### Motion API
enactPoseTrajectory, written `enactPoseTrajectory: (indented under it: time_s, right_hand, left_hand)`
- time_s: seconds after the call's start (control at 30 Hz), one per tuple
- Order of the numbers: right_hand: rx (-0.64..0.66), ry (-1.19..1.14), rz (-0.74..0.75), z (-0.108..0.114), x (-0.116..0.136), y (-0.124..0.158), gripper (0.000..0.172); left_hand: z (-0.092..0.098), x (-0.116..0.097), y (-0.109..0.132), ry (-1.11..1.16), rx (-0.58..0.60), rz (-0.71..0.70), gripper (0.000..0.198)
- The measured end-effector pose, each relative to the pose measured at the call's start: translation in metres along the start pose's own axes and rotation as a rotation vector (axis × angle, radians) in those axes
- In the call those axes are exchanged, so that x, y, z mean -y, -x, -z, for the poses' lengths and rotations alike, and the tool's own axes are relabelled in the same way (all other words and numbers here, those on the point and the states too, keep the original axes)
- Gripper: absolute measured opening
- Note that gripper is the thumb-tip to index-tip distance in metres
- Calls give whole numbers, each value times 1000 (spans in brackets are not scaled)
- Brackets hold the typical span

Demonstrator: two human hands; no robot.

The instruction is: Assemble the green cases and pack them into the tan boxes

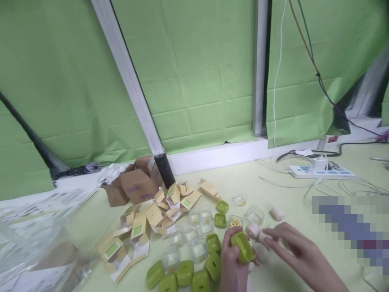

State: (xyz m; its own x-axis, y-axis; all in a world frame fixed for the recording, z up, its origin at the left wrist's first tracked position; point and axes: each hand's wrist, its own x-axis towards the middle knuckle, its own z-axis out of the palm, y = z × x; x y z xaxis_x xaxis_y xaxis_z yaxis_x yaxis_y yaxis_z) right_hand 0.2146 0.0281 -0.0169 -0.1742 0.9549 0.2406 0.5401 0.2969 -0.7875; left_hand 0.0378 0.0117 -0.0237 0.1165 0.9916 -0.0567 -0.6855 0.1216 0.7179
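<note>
My left hand [233, 259] grips a small green plastic box [243, 246], tilted with its hollow side showing. Close to it, the fingers of my right hand [291, 247] are pinched together at the edge of a small pale pinkish-white piece [253, 230]; its exact kind is unclear. A similar pale rounded piece [277, 213] lies beyond my right hand. Just past the left fingers stands a clear cup with yellow bits [235, 222]. Several green boxes [185, 273] and clear plastic cups [199, 247] sit to the left of my left hand.
Opened small cardboard boxes [139, 229] are heaped on the left, before a brown carton [138, 184] and a black cylinder [164, 170]. A power strip [322, 172] with loose cables lies at the back right. Plastic bags and papers [45, 259] cover the left side.
</note>
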Motion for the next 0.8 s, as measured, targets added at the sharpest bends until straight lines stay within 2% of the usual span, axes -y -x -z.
enactPoseTrajectory:
  time_s: [0.1,0.2,0.33,0.4,0.53,0.67,0.8]
  right_hand:
    - [184,-152,88,-17,37,-4,25]
    - [194,-180,43,-30,53,-7,21]
    - [198,-231,-4,-44,49,-7,28]
    - [229,-250,-8,-49,44,-5,32]
    - [265,-272,-47,-55,35,2,32]
    - [217,-334,-122,-58,32,9,28]
    - [212,-463,-170,-64,32,13,17]
  left_hand:
    - [3,0,9,-227,-56,-60,46]
    - [7,-6,18,-450,-27,-122,52]
    - [17,-13,23,-513,164,-151,60]
    - [23,-12,22,-545,223,-162,65]
    - [34,-5,24,-661,226,-179,73]
    - [36,-1,29,-779,218,-206,76]
    - [32,-3,30,-792,210,-293,64]
